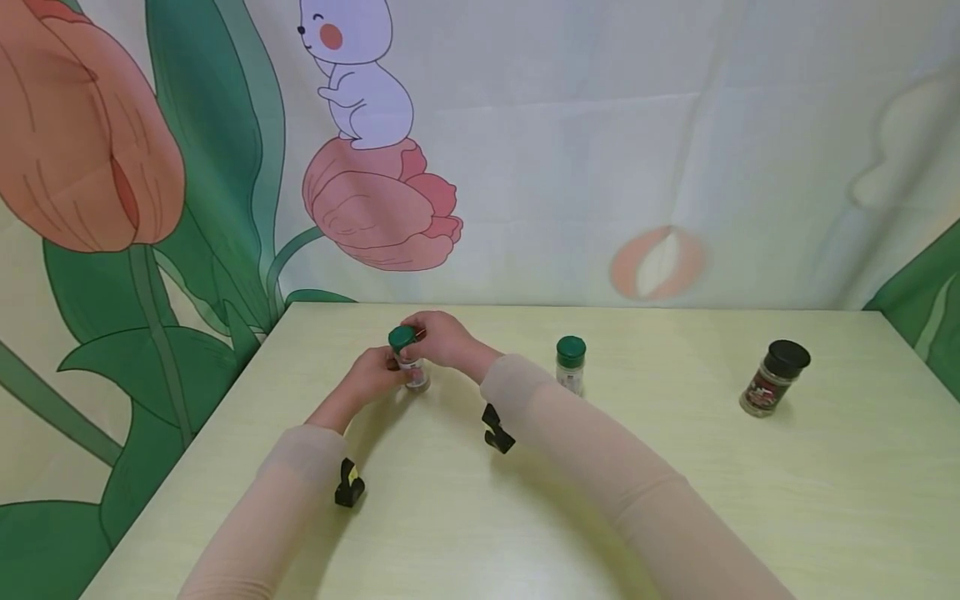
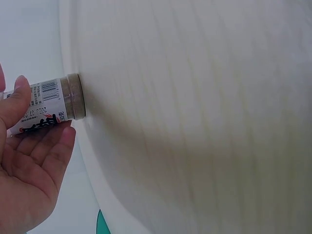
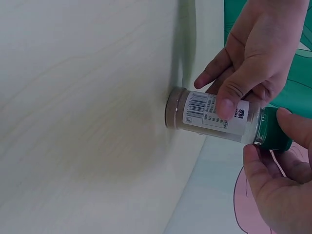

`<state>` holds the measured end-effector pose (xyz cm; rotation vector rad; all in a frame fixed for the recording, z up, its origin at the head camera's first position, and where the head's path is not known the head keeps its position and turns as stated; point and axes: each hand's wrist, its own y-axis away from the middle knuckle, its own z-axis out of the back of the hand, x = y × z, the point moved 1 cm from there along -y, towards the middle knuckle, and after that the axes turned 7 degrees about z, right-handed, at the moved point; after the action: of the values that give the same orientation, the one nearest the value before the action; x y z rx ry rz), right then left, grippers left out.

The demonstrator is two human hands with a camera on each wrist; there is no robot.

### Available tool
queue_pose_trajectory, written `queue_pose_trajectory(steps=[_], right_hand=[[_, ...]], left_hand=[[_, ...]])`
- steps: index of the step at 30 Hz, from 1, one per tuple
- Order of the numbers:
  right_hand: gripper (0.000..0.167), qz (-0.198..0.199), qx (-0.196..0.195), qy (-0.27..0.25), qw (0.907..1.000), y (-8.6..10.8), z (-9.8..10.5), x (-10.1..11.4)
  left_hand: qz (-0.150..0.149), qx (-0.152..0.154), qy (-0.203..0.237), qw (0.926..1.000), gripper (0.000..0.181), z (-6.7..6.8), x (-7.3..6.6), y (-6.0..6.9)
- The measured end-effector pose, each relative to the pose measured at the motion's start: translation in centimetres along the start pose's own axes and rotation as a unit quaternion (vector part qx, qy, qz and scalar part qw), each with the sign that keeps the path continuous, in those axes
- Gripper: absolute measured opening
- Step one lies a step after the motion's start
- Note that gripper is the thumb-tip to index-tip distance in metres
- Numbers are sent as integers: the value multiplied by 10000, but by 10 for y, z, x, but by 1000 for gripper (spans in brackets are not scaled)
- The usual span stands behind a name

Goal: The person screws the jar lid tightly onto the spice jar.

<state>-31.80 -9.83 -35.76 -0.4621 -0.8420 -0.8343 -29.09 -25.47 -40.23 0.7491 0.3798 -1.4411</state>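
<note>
A clear spice jar (image 3: 209,114) with brownish contents, a white barcode label and a green cap (image 3: 274,129) is between both hands at the left of the table. My left hand (image 1: 372,375) holds the jar's body, thumb across the label. On the cap, the fingers and thumb of my right hand (image 1: 444,340) pinch from opposite sides. In the head view the jar tilts slightly, cap toward the left. Whether its base touches the tabletop I cannot tell. The left wrist view shows the jar's lower part (image 2: 73,96), while its cap is out of that frame.
Another green-capped jar (image 1: 571,353) stands near the table's middle, partly hidden behind my right sleeve. Farther right is a jar with a black cap (image 1: 787,358) and dark label. The pale wooden table (image 1: 675,467) ends at a printed curtain (image 1: 555,183) with flowers.
</note>
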Motion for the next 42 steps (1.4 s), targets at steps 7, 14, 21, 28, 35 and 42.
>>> queue_pose_trajectory(steps=[7, 14, 21, 28, 35, 42], right_hand=[[44, 32, -150, 47, 9999, 0, -2, -1], [44, -8, -200, -77, 9998, 2, -3, -1], [43, -42, -182, -74, 9998, 3, -3, -1], [44, -55, -210, -104, 9997, 2, -3, -1], [50, -65, -231, -135, 9996, 4, -4, -1], [49, 73, -224, 57, 9997, 5, -4, 2]], left_hand=[[-83, 0, 46, 10000, 36, 0, 0, 1], [-155, 12, 25, 9999, 38, 0, 2, -2], [-142, 20, 24, 9999, 37, -1, 2, 0], [-180, -31, -6, 9998, 36, -1, 1, 0], [-65, -42, -19, 10000, 35, -1, 1, 0], [-79, -23, -6, 10000, 36, 0, 0, 1]])
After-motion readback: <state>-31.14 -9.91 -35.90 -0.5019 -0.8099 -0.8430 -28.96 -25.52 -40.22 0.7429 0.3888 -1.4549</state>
